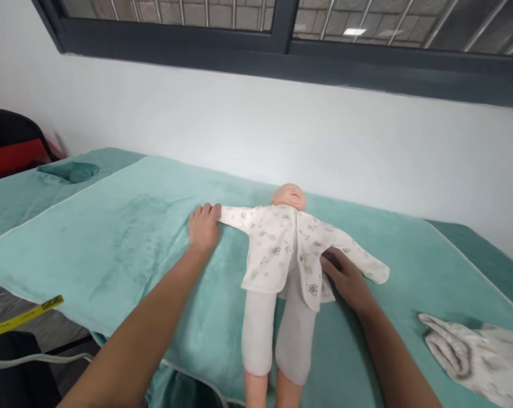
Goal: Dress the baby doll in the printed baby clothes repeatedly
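Note:
A baby doll [289,196] lies on its back, legs toward me, in white leggings [257,334]. It wears a white printed baby shirt [270,249], its front panels overlapping around the middle. My left hand [204,228] is closed on the cuff of the sleeve stretched out to the left. At the shirt's right side, below the other sleeve [362,258], my right hand [349,279] has curled fingers against the fabric; its fingertips are partly hidden. That sleeve lies flat, angled down to the right, and no doll hand shows at its end.
A teal plush cover [124,243] spreads over the bed. Folded printed cloth [481,357] lies at the lower right. A yellow tape strip [22,317] shows at the lower left, and a red and black item [16,148] beyond. The white wall [222,124] stands behind the doll.

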Demonstrator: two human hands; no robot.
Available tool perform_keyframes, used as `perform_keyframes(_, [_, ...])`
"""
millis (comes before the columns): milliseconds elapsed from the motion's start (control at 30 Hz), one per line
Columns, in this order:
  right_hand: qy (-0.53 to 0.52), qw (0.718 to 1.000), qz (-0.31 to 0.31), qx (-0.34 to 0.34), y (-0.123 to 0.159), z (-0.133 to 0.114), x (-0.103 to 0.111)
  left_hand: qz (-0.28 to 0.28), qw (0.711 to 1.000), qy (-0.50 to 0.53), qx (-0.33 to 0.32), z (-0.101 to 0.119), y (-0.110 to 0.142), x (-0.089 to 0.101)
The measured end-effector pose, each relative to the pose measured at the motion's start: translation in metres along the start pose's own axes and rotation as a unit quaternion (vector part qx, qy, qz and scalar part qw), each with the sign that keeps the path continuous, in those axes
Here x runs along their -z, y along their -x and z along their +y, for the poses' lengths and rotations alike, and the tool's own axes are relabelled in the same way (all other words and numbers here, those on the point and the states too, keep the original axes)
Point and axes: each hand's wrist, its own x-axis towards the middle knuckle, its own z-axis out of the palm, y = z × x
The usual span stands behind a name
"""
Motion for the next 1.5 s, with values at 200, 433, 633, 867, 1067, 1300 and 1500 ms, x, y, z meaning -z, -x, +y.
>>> perform_keyframes(200, [-0.017,0.999,-0.038,-0.011,0.009,0.001,0.001,-0.020,0.998,-0.003,0.053,0.002,0.008,0.004])
perform_keyframes(433, [0.013,0.999,-0.051,0.013,0.046,-0.010,-0.002,0.016,0.997,0.042,0.069,0.005,0.029,0.018])
perform_keyframes(633, [0.044,0.981,0.073,0.171,0.083,-0.029,-0.026,0.061,0.996,0.057,0.032,0.018,0.054,0.023])
perform_keyframes(867, [0.195,0.950,0.096,0.223,0.081,-0.072,-0.046,0.006,0.991,0.081,-0.107,0.023,0.055,0.018])
perform_keyframes(1067, [0.143,0.963,-0.063,0.218,0.075,-0.098,-0.022,-0.041,0.987,0.135,-0.073,0.021,0.054,0.020])
perform_keyframes(1300, [0.088,0.992,0.080,-0.048,0.036,-0.048,0.000,-0.126,0.904,0.406,-0.053,0.044,0.058,0.024])
perform_keyframes(1500, [-0.070,0.985,0.102,-0.120,-0.001,-0.038,-0.029,-0.184,0.752,0.630,0.063,0.071,0.052,0.022])
